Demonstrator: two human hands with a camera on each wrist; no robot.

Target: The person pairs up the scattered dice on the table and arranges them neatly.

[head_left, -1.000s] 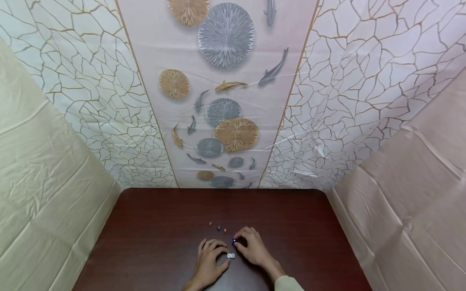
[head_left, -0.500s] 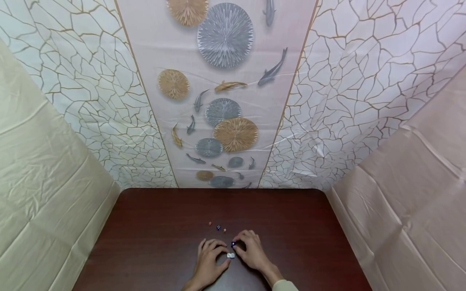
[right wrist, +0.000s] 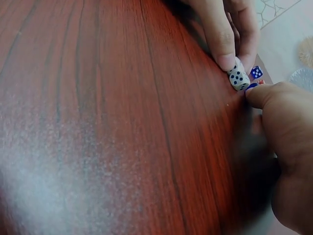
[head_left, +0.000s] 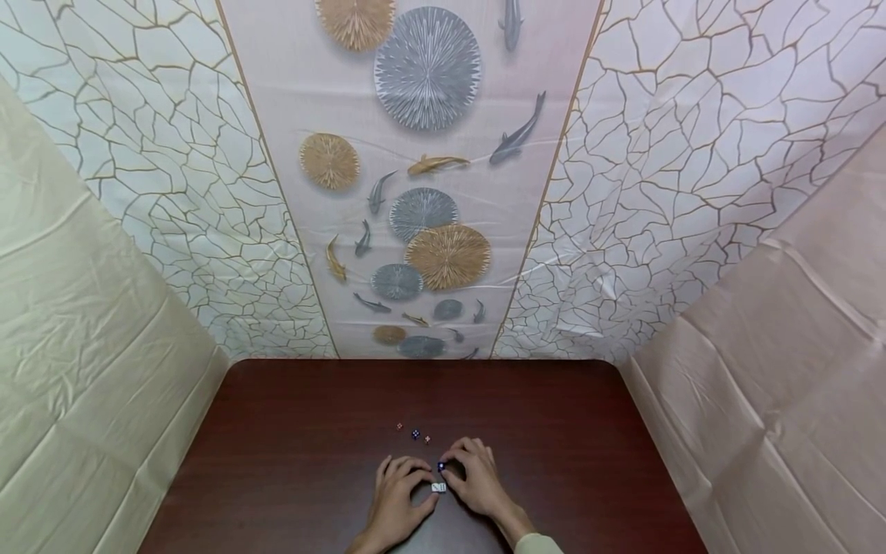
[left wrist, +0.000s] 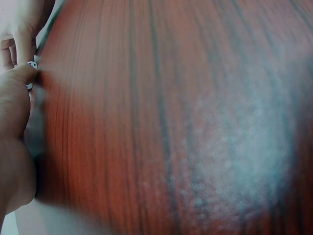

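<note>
Wood-grained, reddish-brown surface before a patterned backdrop: the left hand pinches white dice between thumb and finger; the right hand pinches a blue die just beyond them. Two orange dice and a second blue die lie farther back.

A red-brown worktop spanned the bottom.
Orange dice, a blue die and white dice sat lower centre.

head: high, forward, down | wrists: close, low across table | shared: white dice, left view seemingly partial
</note>
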